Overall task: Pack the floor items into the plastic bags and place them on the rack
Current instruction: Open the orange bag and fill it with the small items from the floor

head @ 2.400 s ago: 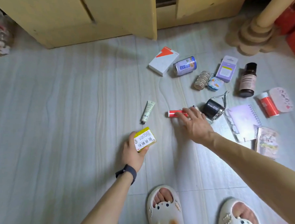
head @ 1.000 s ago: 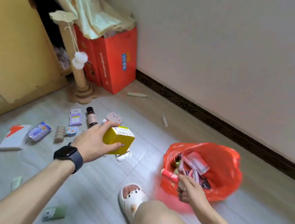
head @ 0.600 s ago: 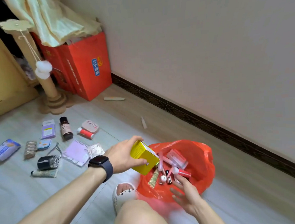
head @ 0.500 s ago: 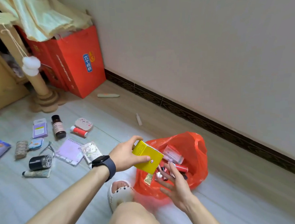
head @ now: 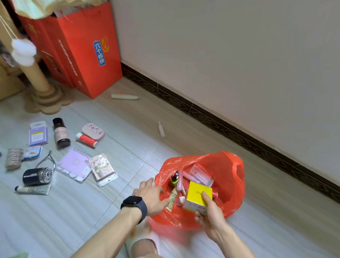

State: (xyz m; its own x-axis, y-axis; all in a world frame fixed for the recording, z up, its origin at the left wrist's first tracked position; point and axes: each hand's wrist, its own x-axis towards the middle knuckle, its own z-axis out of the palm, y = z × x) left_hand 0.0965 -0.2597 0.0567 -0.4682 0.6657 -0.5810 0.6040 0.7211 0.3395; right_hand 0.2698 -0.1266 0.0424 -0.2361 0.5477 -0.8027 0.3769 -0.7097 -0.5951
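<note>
My right hand [head: 210, 215] grips the small yellow cardboard box [head: 197, 195], thumb across its top and fingers curled beneath. It holds the box in the mouth of the crumpled red plastic bag [head: 229, 175], which sits on the floor. My left hand [head: 150, 196] touches the bag's near rim with fairly straight fingers.

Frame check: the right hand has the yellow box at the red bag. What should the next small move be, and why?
Probably open the right hand and let the yellow box drop. It is already held inside the mouth of the red plastic bag, just above the things packed there, and the left hand is at the bag's near rim. More items, such as the purple notebook, wait on the floor.
</note>
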